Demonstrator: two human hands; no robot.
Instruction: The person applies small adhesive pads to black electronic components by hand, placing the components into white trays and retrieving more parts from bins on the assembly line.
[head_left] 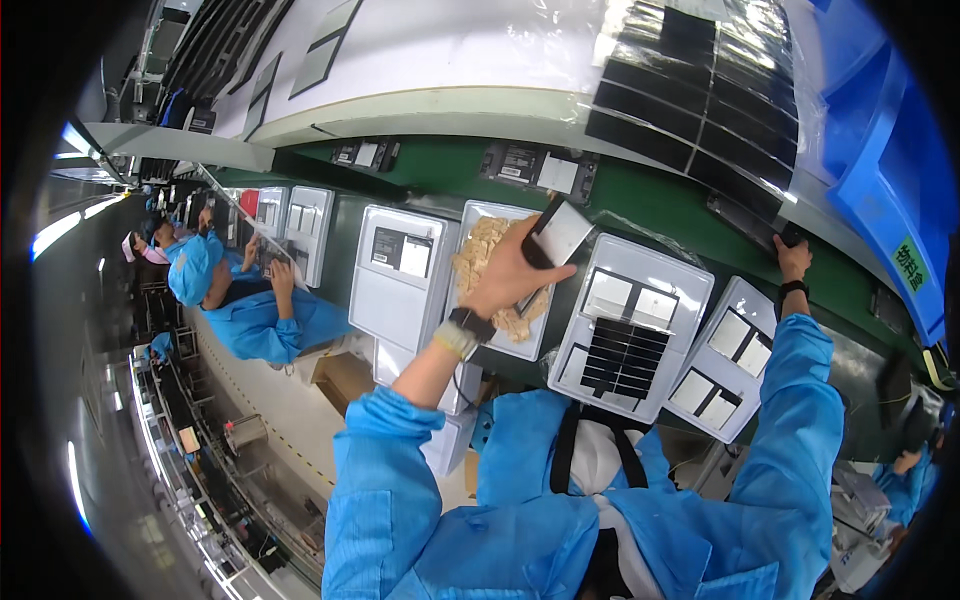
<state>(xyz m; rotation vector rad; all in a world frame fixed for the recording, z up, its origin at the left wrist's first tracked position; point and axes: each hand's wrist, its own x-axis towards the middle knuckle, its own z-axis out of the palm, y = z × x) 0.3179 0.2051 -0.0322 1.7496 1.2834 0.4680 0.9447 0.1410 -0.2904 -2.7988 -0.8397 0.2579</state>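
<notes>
My left hand (508, 268) grips a flat rectangular module (560, 236), black with a pale face, tilted above a white tray (478, 210) filled with crumpled tan material (481, 245). The thumb stretches along its lower edge. My right hand (793, 260) reaches far right over the green conveyor belt (640, 205). Its fingertips are closed at a small dark piece (791, 238) I cannot make out, beside a black module (745, 214) lying on the belt. Between my arms, a white tray (693, 275) holds black-and-white flat pieces and a dark gridded sheet (624, 358).
Another white tray (727, 400) with flat pieces sits at the right, and one (365, 290) at the left. More modules (540, 168) lie along the belt. Beyond are a shelf with black sheets (690, 90) and a blue bin (880, 170). A co-worker (250, 310) sits at the left.
</notes>
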